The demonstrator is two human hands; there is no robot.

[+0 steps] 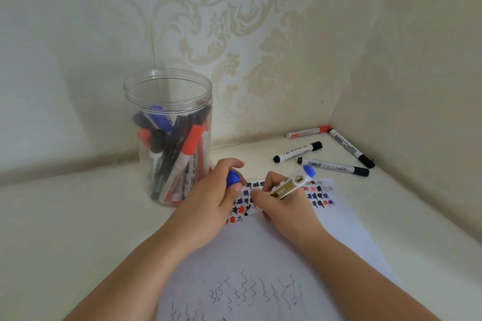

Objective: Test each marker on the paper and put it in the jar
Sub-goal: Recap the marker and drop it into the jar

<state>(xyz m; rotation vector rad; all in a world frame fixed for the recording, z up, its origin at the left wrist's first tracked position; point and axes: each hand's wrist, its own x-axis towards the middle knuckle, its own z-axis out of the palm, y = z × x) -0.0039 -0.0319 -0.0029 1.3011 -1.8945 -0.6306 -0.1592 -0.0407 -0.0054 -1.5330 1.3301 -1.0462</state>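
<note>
My right hand [280, 203] grips a white and gold marker with a blue end [292, 184], its tip down on the paper [260, 250] among rows of red, blue and black marks. My left hand [216, 195] is closed around the blue cap [232, 178], just left of the marker. The clear plastic jar [168, 86] stands open to the left, against the wall, and holds several markers. Loose on the table at the back right lie a red-capped marker [307, 132] and three black-capped markers [297, 151] [333, 165] [350, 148].
The white table [65, 216] sits in a corner, with patterned wallpaper behind and a plain wall on the right. Thin wavy pen lines cover the near part of the paper.
</note>
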